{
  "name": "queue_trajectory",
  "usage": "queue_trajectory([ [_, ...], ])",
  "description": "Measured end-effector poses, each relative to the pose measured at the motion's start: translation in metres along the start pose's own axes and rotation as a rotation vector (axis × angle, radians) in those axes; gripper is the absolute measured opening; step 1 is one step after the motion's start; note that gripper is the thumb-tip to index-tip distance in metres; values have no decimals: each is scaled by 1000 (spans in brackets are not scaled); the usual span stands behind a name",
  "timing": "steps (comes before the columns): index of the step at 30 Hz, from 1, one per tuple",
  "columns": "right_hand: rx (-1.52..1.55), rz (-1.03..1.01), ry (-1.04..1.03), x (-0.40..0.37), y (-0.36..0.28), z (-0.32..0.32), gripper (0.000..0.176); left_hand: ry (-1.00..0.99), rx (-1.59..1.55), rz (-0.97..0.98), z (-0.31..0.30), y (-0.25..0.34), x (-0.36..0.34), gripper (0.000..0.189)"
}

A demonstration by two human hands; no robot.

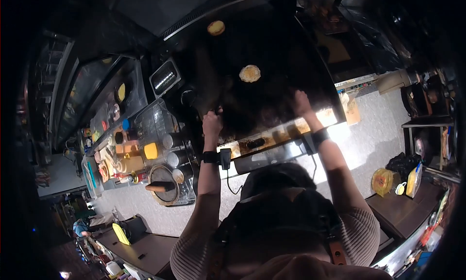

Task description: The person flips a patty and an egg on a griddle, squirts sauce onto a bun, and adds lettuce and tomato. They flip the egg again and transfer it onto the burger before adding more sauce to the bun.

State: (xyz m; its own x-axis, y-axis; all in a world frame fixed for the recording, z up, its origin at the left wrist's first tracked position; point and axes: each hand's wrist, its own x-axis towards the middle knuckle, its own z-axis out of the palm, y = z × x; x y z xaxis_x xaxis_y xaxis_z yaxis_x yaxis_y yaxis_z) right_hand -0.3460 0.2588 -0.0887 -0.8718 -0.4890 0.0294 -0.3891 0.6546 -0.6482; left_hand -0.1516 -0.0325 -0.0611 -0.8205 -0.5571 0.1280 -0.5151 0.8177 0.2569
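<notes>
A dark griddle lies ahead of me. On it are a round pale item with a browned surface near the middle and a yellowish round one toward the far left. My left hand is closed over the griddle's near left part; what it grips, if anything, is lost in the dark. Over the near right part, my right hand is blurred, and its fingers cannot be made out clearly. Neither hand touches the round items.
To the left stand a metal container, a rack with shakers, a yellow item and a round pan with a brown-handled tool. A brown table with a yellow tape roll is at right.
</notes>
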Motion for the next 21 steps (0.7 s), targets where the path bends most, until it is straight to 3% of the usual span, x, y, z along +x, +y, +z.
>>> queue_trajectory([
  [1,83,27,-50,5,-11,-8,29,20,-15,47,0,2,6,51],
  [4,62,26,-89,19,-11,-3,26,-64,-62,-112,2,11,19,52],
  [10,89,43,-113,44,-20,4,25,-260,-114,-237,-11,27,36,57],
  [21,-11,22,-98,64,-34,2,28,-207,-64,-200,3,17,40,52],
])
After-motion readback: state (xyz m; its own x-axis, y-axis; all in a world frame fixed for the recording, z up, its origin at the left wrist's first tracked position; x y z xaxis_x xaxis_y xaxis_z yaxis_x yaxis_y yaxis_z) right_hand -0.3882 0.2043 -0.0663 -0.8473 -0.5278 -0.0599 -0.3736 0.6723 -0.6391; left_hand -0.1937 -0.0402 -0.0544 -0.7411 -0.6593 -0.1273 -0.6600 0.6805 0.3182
